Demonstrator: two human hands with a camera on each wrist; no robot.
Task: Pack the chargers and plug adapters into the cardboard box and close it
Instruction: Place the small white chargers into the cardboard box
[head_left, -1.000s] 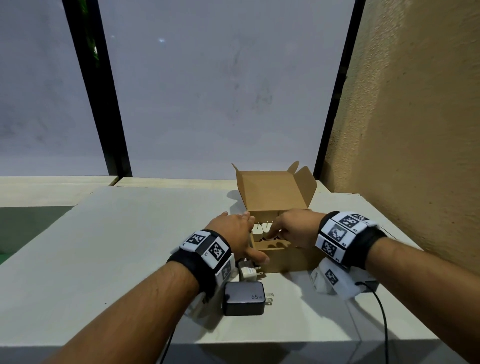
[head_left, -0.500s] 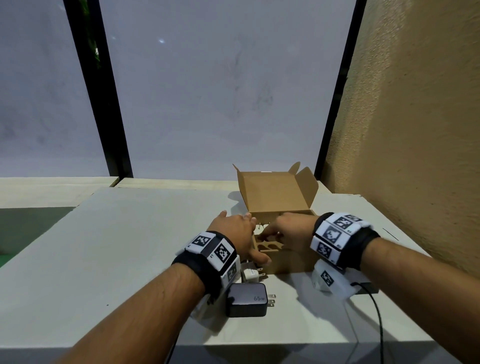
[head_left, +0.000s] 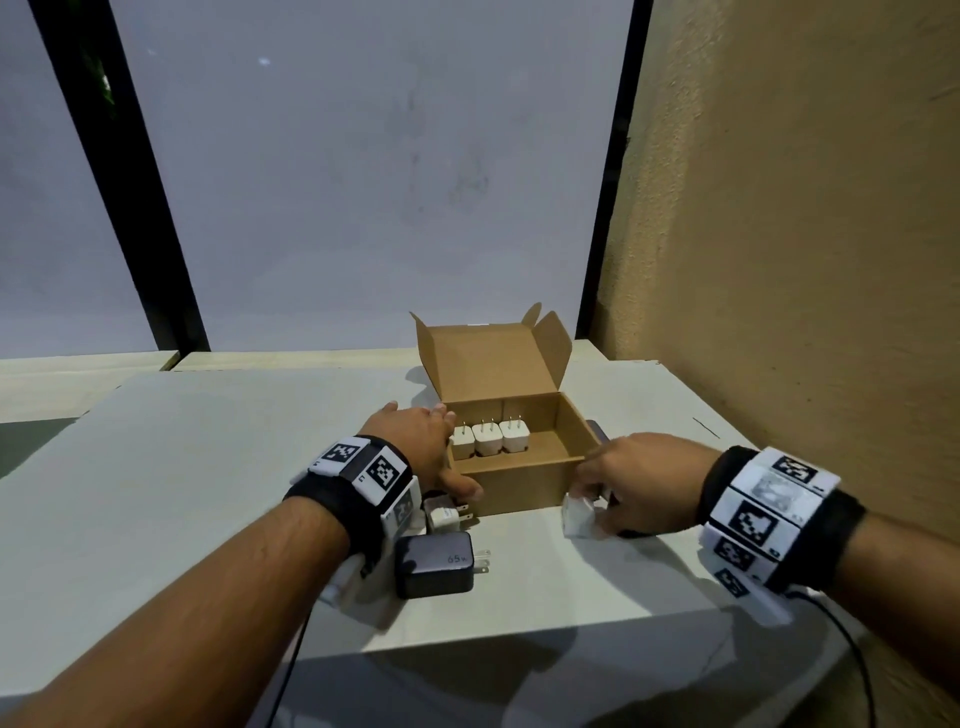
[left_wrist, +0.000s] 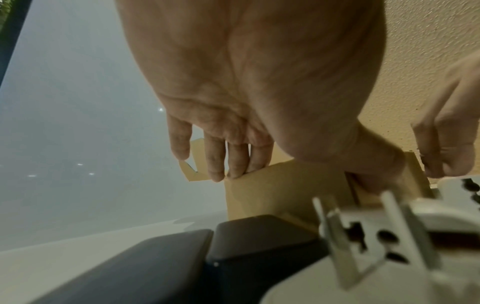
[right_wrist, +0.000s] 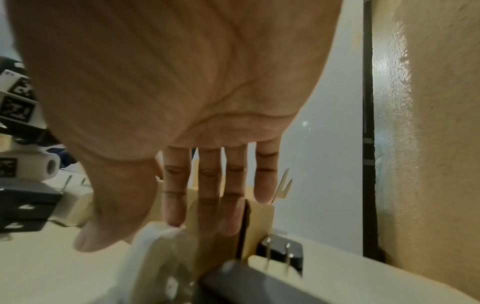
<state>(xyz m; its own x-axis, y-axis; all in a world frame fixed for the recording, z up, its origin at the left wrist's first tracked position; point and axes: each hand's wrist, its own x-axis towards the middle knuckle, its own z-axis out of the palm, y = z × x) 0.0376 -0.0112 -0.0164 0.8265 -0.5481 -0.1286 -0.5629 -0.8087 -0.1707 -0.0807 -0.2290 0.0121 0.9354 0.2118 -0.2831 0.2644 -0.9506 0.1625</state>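
The left hand (head_left: 421, 447) is gripping the box (head_left: 524, 486) at its near left corner, fingers lying along the top of the left wall and thumb pressing on the front face. The right hand (head_left: 644, 488) is reaching down to a white adapter (head_left: 579, 517) lying on the table (head_left: 182, 467) just beside the box's near right corner; its fingers are straight and spread, with the forefinger tip touching the adapter and nothing grasped. The box is standing with its lid up, and three white plugs (head_left: 488, 439) are sitting in a row in its left half, prongs up. A small white charger (head_left: 441, 518) and a black charger (head_left: 435, 566) are lying near the left wrist. Another black charger (right_wrist: 283, 253) is lying beside the box's right wall.
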